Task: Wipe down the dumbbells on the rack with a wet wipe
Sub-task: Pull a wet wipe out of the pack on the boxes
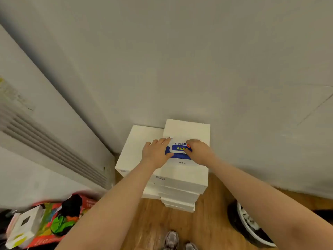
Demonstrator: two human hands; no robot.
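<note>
1. A wipe pack [180, 149], white with a blue label and printed characters, lies on top of a stack of white boxes [182, 177] in the far middle of the scene, against a grey wall [180, 60].
2. The left hand [156, 153] rests on the pack's left end, fingers spread over the top and thumb pressed along its near edge.
3. The right hand [199, 150] covers the pack's right end, fingers curled down onto the label; whether they pinch a flap or a wipe cannot be told.
4. Both forearms reach forward from the near edge, bare.
5. A second, lower stack of boxes [137, 147] sits just left of the first, touching it.
6. The stacks stand on a wooden floor [155, 219]; two shoes [172, 239] show at the near edge.
7. A white unit with vent slats [54, 147] fills the left side.
8. Near left lies a red, colourful bag [59, 221] with a white tissue box [27, 224] on it.
9. Near right, a round black and white object [250, 226] lies on the floor.
10. No dumbbells or rack show.
</note>
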